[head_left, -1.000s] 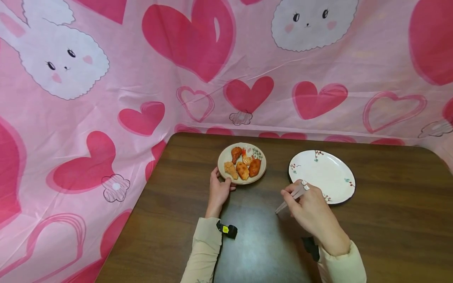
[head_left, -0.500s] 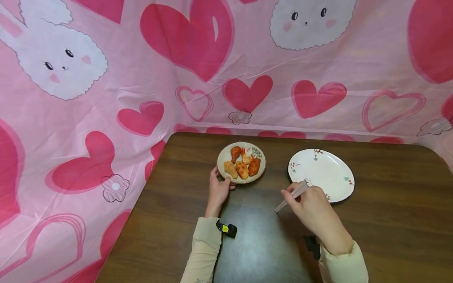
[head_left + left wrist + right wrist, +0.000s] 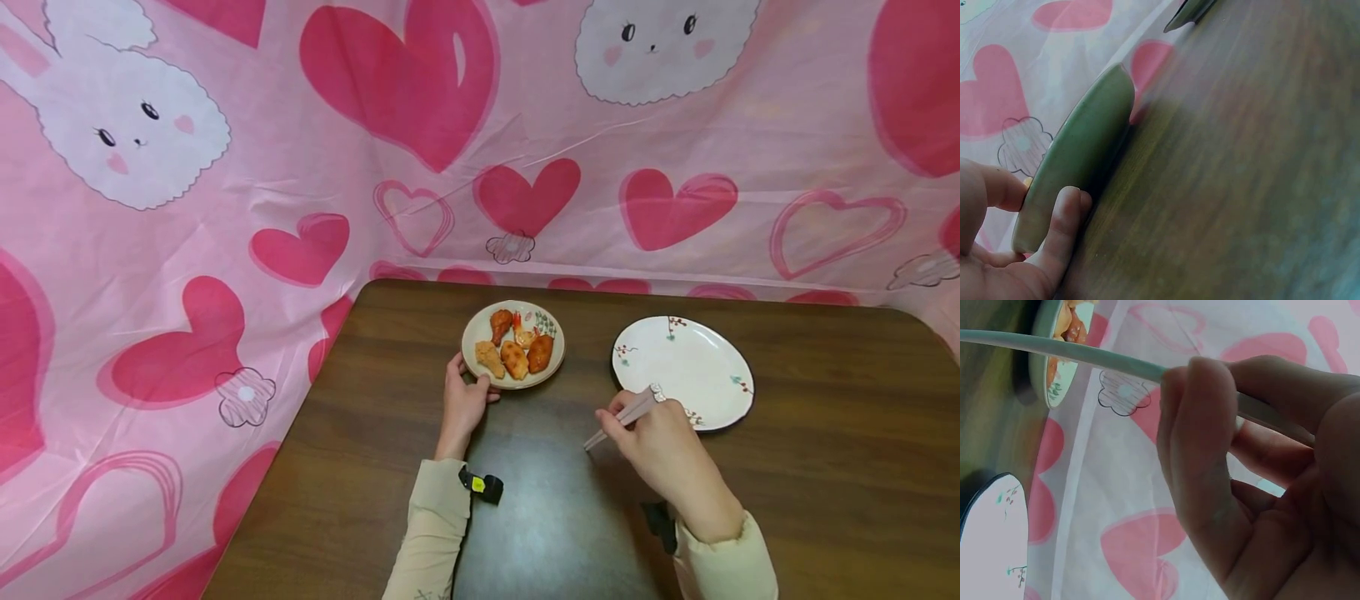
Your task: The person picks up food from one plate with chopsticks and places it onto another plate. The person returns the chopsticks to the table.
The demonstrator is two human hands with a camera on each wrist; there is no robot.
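My left hand (image 3: 463, 408) grips the near-left rim of a small round plate (image 3: 477, 330). In the left wrist view, fingers lie on the side of this plate (image 3: 1085, 140). On it are a browned drumstick (image 3: 501, 323), a paler fried piece (image 3: 490, 359), a shrimp (image 3: 522, 335) and two golden-brown pieces, one being the right-hand piece (image 3: 540, 354). A pair of pale chopsticks (image 3: 636, 409) is pinched in my right hand (image 3: 667, 450), tips pointing down and left over the table, close together. The right wrist view shows the chopsticks (image 3: 1085, 354) running out from thumb and fingers.
Just beyond my right hand lies a larger white oval plate (image 3: 678, 358) with a dark rim and floral sprigs. Both plates stand on a dark wooden table (image 3: 360, 433). A pink cloth wall (image 3: 435, 217) with hearts and rabbits rises along its back and left edges.
The chopsticks have rolled slightly in my right hand, their decorated ends drawing together. My left hand and both plates stay in place.
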